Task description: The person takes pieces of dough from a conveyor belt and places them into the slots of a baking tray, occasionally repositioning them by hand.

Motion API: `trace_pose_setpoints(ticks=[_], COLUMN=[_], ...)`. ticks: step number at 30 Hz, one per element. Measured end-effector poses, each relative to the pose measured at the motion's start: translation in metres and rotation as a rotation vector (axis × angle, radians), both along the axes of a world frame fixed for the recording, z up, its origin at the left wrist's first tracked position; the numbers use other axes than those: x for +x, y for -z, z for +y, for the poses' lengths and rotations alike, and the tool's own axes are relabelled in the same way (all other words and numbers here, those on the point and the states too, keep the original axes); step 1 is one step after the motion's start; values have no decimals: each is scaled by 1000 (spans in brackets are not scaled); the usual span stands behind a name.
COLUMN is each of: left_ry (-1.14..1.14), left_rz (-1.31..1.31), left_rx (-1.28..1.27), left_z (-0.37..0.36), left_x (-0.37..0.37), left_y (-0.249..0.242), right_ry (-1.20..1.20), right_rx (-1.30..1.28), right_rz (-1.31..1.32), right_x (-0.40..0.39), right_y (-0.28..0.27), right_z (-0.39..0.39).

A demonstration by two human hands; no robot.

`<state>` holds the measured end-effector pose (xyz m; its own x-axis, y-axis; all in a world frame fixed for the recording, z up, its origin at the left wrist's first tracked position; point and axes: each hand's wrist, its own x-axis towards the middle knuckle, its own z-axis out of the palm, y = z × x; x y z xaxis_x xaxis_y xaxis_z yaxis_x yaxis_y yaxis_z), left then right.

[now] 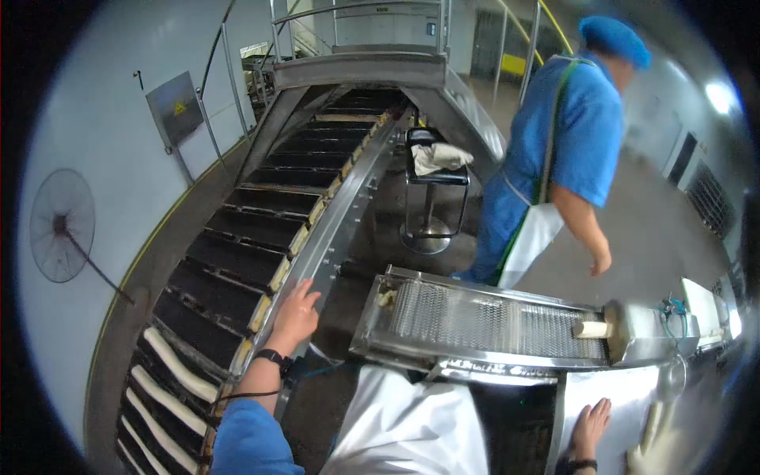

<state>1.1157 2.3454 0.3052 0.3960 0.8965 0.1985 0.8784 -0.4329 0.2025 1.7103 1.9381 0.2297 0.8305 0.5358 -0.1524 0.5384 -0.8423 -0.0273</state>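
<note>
My left hand [296,318], a dark band on its wrist, reaches to the metal side rail [321,252] of the tray conveyor, its fingers apart and holding nothing. Behind it, long pale dough strips [168,417] lie in the nearest black trays [198,328]. My right hand [591,423] lies flat on a steel tabletop [625,388]. Pale dough rolls [654,427] are just to the right of that hand. Beyond the tabletop, one short dough roll [592,328] sits on a metal mesh belt [463,321], coming out of a steel housing [653,332].
A person in blue [554,150] with a white apron stands behind the mesh belt, turned away. A black stool [431,170] with a cloth [439,158] on its seat stands beside the tray conveyor. A steel frame [360,71] spans the conveyor. A round fan [62,226] is at the left wall.
</note>
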Motion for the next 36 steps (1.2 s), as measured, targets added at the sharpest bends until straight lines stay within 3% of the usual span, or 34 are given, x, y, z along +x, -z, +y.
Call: trace_pose_setpoints(ticks=[4, 10, 12, 18, 22, 26, 29, 31, 34, 36], left_ry=[-11, -30, -40, -58, -39, -62, -56, -55, -46, -56], left_rz=[-22, -34, -23, -32, -42, -44, -41, -53, -75, -89], left_rx=[12, 13, 20, 10, 37, 50, 33, 53, 75, 77], left_z=[25, 63, 76, 112, 137, 158, 174, 186, 209, 225], left_x=[13, 28, 30, 47, 56, 73, 80, 86, 92, 96], left_y=[-1, 0, 5, 1, 3, -5, -6, -6, -3, 0], right_ry=[-78, -125, -212, -301, -331, -652, -808, -886, -834, -782], right_rx=[-81, 190, 339, 350, 345, 465, 441, 268, 217, 112], right_rz=[36, 48, -61, -234, -141, -133, -106, -99, -313, -287], right_x=[21, 60, 78, 83, 51, 54, 50, 47, 49, 53], right_y=[-6, 26, 44, 50, 25, 34, 24, 6, 4, -2], right_z=[54, 146, 178, 295, 354, 395, 417, 421, 432, 456])
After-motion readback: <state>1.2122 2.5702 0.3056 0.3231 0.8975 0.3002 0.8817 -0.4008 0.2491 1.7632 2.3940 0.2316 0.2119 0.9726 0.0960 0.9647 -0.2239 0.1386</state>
